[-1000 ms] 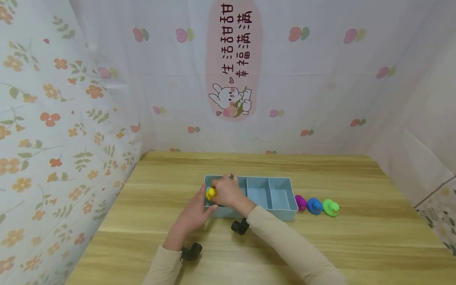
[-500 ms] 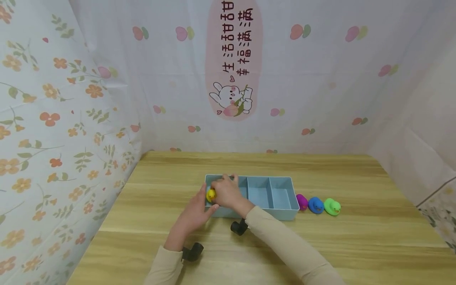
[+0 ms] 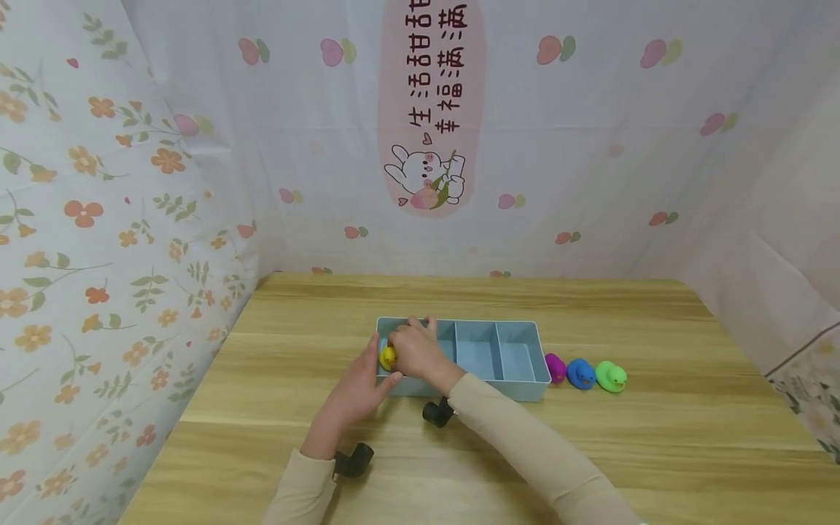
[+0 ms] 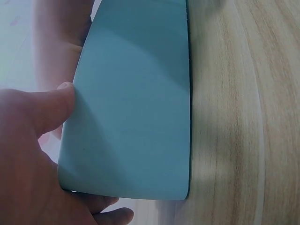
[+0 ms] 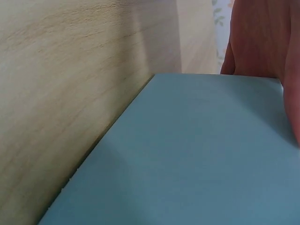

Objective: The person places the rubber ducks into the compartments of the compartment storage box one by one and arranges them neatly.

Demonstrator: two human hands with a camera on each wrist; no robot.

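A long blue-grey divided box (image 3: 477, 357) lies across the table. My left hand (image 3: 356, 388) grips its left front corner; in the left wrist view the thumb (image 4: 54, 105) lies on the front rim and fingertips show round the left end. Inside the leftmost part of the box, my right hand (image 3: 418, 353) holds a yellow toy duck (image 3: 387, 356) with curled fingers. Those fingertips are mostly hidden behind the hand. The right wrist view is filled by the outer front wall of the box (image 5: 187, 145), with part of the left hand (image 5: 260, 40) at upper right.
Purple (image 3: 555, 368), blue (image 3: 581, 373) and green (image 3: 612, 376) toy ducks stand in a row just right of the box. Thin walls divide the box into compartments. Patterned cloth (image 3: 308, 146) hangs behind and beside the wooden table (image 3: 295, 306).
Both hands keep their places at the box. The yellow duck has shifted only slightly in the right hand. The scene has moved a little upward in the head view.
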